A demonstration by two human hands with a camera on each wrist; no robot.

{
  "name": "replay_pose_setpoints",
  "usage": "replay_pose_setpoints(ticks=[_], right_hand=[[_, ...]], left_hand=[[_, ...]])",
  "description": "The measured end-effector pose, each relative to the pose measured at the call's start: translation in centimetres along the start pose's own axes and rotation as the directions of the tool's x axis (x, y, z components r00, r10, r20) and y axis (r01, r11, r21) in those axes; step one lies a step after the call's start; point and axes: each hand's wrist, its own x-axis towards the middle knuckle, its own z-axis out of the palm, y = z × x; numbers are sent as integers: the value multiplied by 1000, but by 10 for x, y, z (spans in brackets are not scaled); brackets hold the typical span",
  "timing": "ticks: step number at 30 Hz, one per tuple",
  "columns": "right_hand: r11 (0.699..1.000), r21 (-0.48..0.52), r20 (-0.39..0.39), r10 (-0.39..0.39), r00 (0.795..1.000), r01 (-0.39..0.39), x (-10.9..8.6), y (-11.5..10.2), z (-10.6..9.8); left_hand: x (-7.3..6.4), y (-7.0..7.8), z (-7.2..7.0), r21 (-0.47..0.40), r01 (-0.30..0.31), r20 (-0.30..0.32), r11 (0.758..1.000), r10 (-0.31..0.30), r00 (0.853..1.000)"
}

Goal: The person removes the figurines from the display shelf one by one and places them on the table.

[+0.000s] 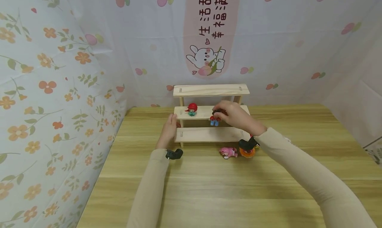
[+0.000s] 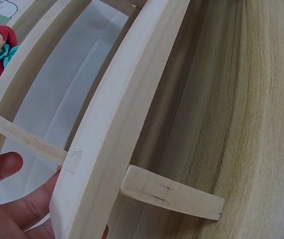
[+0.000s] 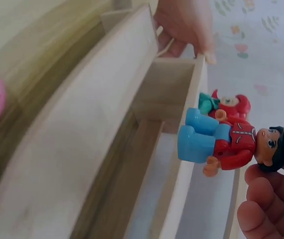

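Note:
A three-tier wooden shelf (image 1: 212, 134) stands on the table against the back cloth. My left hand (image 1: 168, 131) grips its left end; in the left wrist view the fingers (image 2: 32, 201) go behind the lower board. Just over the middle board, my right hand (image 1: 235, 116) pinches a toy boy figure (image 3: 234, 142) by its black-haired head. The figure has a red jacket and blue trousers, its feet close to the board's front edge. Left of it on the same board sits a red-haired mermaid figure (image 1: 192, 109) with a green tail.
A pink toy figure (image 1: 228, 152) lies on the table in front of the shelf's right half. Next to it is an orange toy (image 1: 247, 152), partly hidden by the right wrist's black camera (image 1: 248, 143). Flowered cloth (image 1: 53, 122) hangs along the left side.

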Motion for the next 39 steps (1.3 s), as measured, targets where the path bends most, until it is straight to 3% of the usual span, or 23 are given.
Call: replay_pose_setpoints(ticks=[7,12,18,22,39], right_hand=[[997,39,70,-65,995,62,-14,-3,11],[998,45,137,-49,989,43,-23,-6,19],[996,19,191,-90,978,88,-32,-6,28],[997,27,219,-82,972,78,-39,-3,38],[996,14,219,-94,971,94,-52,3,64]], left_hand=[[-1,-1,0,-3,-5,3,1000,5,1000],[-2,-2,-1,-2,-2,2,1000,2,1000],[-1,-4,0,-8,-11,-3,1000,11,1000],[-1,-5,0,-15,-17,-5,1000,16,1000],[2,-4,1,-12,-9,-3,1000,9,1000]])
